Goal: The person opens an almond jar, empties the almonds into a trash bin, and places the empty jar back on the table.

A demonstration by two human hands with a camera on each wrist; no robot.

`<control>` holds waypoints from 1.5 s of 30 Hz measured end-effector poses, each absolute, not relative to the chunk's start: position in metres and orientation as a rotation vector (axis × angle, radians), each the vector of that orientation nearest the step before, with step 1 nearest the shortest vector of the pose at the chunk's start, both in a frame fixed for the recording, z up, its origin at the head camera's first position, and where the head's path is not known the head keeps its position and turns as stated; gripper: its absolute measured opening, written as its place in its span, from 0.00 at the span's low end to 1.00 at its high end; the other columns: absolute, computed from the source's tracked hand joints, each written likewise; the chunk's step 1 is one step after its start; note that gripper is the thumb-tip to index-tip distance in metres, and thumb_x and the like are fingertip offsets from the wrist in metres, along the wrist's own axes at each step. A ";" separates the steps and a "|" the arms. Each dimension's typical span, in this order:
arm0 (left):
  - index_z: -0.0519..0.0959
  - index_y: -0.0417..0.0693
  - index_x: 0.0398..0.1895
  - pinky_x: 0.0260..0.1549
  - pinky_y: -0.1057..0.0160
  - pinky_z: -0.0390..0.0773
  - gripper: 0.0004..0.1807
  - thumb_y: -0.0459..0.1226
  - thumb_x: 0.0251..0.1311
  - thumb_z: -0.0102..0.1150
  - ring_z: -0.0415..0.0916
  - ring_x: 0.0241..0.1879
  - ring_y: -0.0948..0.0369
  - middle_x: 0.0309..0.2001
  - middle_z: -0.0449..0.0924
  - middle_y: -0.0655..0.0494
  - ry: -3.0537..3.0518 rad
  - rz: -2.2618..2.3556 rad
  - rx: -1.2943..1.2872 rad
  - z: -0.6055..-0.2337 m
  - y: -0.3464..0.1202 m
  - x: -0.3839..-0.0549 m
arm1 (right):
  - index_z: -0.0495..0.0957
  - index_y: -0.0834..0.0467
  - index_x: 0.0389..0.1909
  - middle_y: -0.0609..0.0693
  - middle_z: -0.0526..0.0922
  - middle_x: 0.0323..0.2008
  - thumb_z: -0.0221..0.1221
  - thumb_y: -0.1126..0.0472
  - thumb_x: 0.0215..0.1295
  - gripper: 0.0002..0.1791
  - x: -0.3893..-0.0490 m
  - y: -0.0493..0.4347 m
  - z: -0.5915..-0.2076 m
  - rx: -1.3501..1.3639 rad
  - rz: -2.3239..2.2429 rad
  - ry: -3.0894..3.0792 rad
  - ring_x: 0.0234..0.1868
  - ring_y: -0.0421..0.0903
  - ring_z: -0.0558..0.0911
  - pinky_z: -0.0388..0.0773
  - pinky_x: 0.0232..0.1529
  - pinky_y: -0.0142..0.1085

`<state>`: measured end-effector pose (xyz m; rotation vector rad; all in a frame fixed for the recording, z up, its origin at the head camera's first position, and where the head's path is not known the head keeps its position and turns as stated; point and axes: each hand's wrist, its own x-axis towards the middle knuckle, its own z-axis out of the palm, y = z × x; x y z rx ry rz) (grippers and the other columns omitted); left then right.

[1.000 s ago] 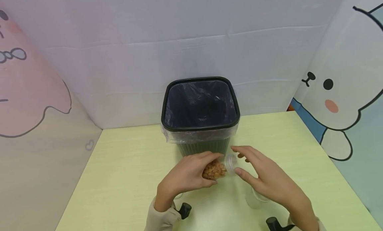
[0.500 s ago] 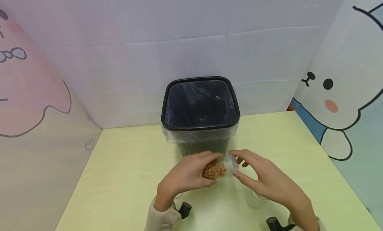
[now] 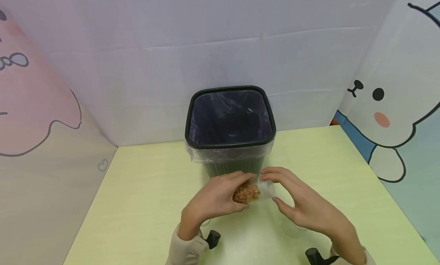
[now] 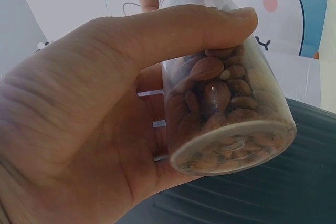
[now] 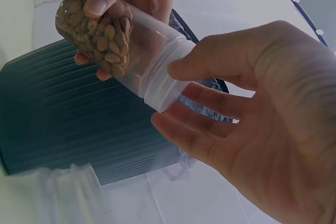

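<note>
My left hand (image 3: 220, 196) grips a clear plastic jar (image 4: 273, 98) of almonds (image 5: 102, 35), its thumb across the side. The jar lies tilted on its side, with its translucent lid (image 5: 168, 85) toward my right hand (image 3: 304, 204). In the right wrist view, my right thumb lies against the lid's edge, and the fingers curve around its other side. The almonds are gathered in the bottom half of the jar. Both hands are just in front of a dark green bin (image 3: 233, 166).
The bin has a black rim (image 3: 230, 146) and a plastic liner. A clear container (image 5: 73, 198) stands near my right forearm, partly hidden in the head view. The pale yellow table (image 3: 144, 188) meets a white cloth backdrop (image 3: 154, 78) behind the bin.
My right fingers have closed in around the lid, then turned slightly, with the fingertips shifting left and the thumb right. My left hand keeps its grip on the jar with hardly any movement.
</note>
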<state>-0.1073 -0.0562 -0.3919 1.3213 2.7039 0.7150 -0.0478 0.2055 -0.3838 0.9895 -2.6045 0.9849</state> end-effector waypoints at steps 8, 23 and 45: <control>0.75 0.53 0.71 0.47 0.63 0.83 0.40 0.47 0.54 0.80 0.81 0.47 0.65 0.56 0.84 0.61 2.713 0.706 1.364 -0.392 -0.052 -0.109 | 0.61 0.49 0.77 0.46 0.67 0.73 0.68 0.64 0.69 0.40 -0.051 0.203 -0.383 0.928 1.015 -2.669 0.69 0.41 0.72 0.79 0.62 0.35; 0.73 0.56 0.73 0.52 0.61 0.83 0.41 0.46 0.55 0.80 0.81 0.49 0.64 0.56 0.83 0.62 2.768 0.717 1.460 -0.408 -0.058 -0.105 | 0.74 0.46 0.66 0.35 0.80 0.59 0.63 0.51 0.75 0.21 -0.052 0.202 -0.388 0.780 0.984 -2.774 0.50 0.30 0.79 0.82 0.48 0.33; 0.73 0.57 0.73 0.49 0.66 0.81 0.41 0.46 0.54 0.80 0.80 0.47 0.67 0.55 0.83 0.64 2.692 0.788 1.467 -0.404 -0.069 -0.104 | 0.70 0.49 0.73 0.46 0.70 0.72 0.74 0.64 0.62 0.39 -0.044 0.198 -0.384 1.033 0.977 -2.617 0.72 0.41 0.69 0.65 0.69 0.21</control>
